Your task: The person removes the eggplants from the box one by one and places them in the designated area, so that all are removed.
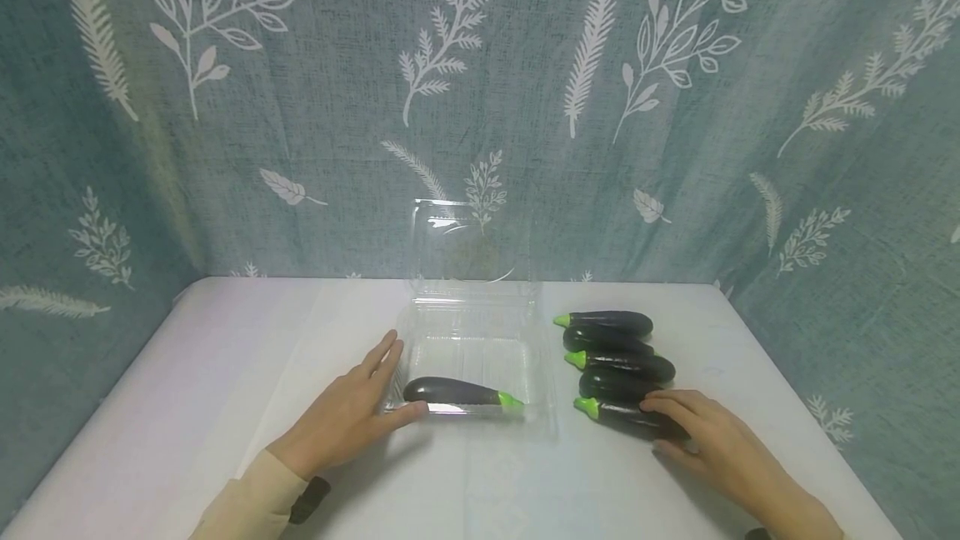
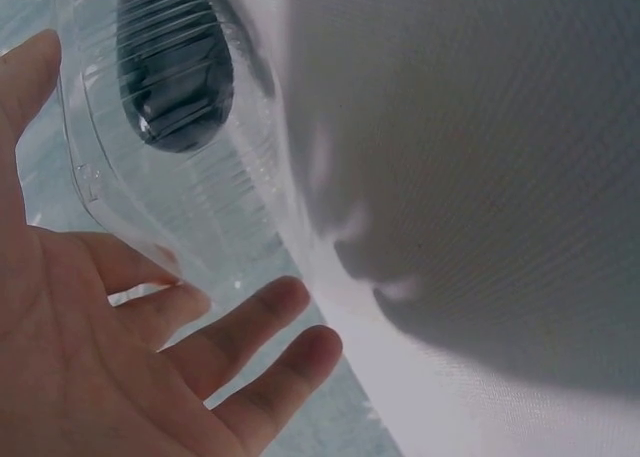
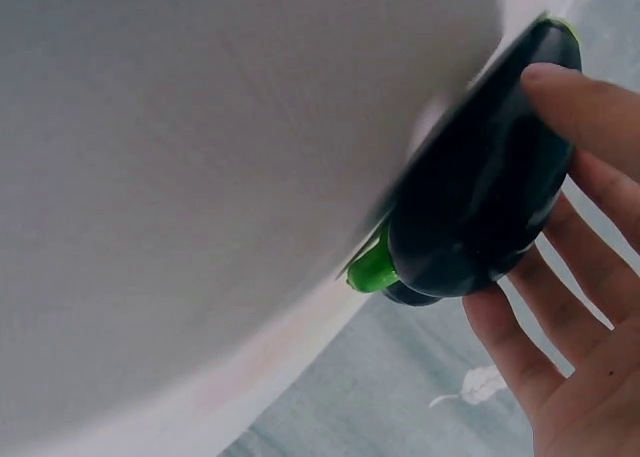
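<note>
A clear plastic clamshell box (image 1: 471, 348) stands on the table with its lid (image 1: 474, 244) raised at the back. One dark purple eggplant (image 1: 450, 391) lies along its front wall, green stem to the right. My left hand (image 1: 352, 407) is at the box's left side, fingers spread and thumb at the front corner; the left wrist view shows the palm facing the clear wall. To the right, several eggplants (image 1: 607, 322) lie in a row. My right hand (image 1: 712, 444) grips the nearest eggplant (image 3: 490, 177) by its rounded end, thumb on one side and fingers on the other.
A white cloth covers the table (image 1: 480, 490). Behind it and at both sides hangs a blue-green curtain (image 1: 337, 107) with white leaf prints, close behind the box's raised lid.
</note>
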The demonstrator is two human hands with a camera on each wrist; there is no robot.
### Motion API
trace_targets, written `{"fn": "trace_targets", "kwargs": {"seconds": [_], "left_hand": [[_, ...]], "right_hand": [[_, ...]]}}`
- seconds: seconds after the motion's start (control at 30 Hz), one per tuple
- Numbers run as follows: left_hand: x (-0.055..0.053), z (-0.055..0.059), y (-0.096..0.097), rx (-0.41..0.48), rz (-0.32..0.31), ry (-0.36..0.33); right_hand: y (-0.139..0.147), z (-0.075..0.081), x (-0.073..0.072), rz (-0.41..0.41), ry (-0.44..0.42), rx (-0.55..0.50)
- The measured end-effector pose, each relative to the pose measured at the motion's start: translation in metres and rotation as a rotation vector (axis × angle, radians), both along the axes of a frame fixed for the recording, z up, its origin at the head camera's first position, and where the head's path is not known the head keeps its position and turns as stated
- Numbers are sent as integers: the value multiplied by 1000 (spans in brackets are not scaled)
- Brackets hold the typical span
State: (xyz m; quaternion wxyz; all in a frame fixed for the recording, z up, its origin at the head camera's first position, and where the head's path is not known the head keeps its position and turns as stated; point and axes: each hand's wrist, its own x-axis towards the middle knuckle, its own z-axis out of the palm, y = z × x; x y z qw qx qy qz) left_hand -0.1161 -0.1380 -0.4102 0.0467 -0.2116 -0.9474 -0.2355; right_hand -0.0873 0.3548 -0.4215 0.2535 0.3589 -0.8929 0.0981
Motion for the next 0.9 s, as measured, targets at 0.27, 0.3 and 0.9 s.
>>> {"fn": "trace_targets", "kwargs": {"seconds": [0.27, 0.3, 0.9], "left_hand": [[-1, 0, 0, -6, 0, -2], [-1, 0, 0, -6, 0, -2], [-1, 0, 0, 0, 5, -9]], "right_hand": [[-5, 7, 1, -68, -38, -30], [-5, 10, 0, -80, -44, -36], [-71, 58, -26, -129, -204, -252]]}}
